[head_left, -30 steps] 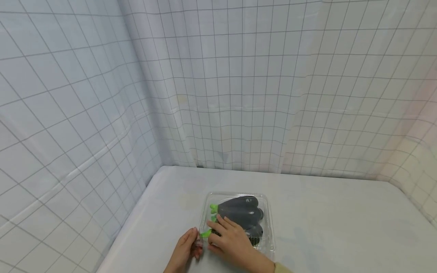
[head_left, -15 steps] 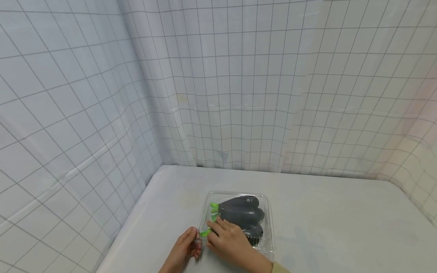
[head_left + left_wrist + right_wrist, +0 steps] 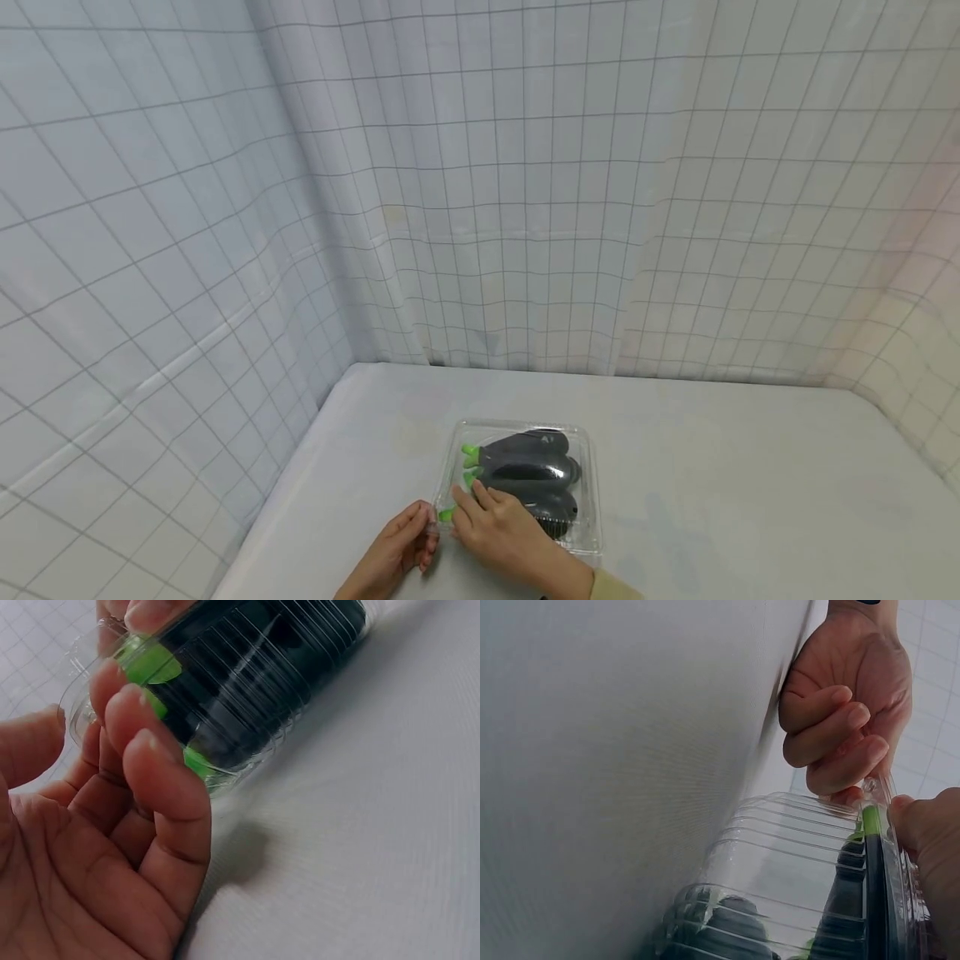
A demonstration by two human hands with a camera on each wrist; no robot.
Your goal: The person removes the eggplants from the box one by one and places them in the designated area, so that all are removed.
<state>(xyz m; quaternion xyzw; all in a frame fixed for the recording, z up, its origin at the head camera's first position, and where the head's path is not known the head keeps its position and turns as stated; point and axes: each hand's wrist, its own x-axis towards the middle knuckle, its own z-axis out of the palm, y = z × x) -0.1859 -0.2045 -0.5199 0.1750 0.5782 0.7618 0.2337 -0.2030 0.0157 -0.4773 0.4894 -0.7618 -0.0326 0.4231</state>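
A clear lidded container (image 3: 592, 483) holds several dark eggplants (image 3: 528, 473) with green stems, lying sideways. At its front left corner my left hand (image 3: 393, 550) pinches the clear edge between thumb and forefinger; the other fingers are loosely curled, as the left wrist view shows beside the container's ribbed side (image 3: 292, 682). My right hand (image 3: 506, 533) rests on the front left part of the lid, fingers bent a little and spread. In the right wrist view, a thumb (image 3: 911, 817) touches the rim close to the left hand (image 3: 847, 705); the right fingertips are hidden there.
The container stands on a white-covered table (image 3: 735, 483), whose surface stretches to both sides and behind it. White curtains with a grid pattern (image 3: 510, 208) hang along the back and sides.
My left hand has drawn slightly left and down while staying at the corner. The right hand has shifted slightly, uncovering more of the front eggplant. The container stays nearly in place.
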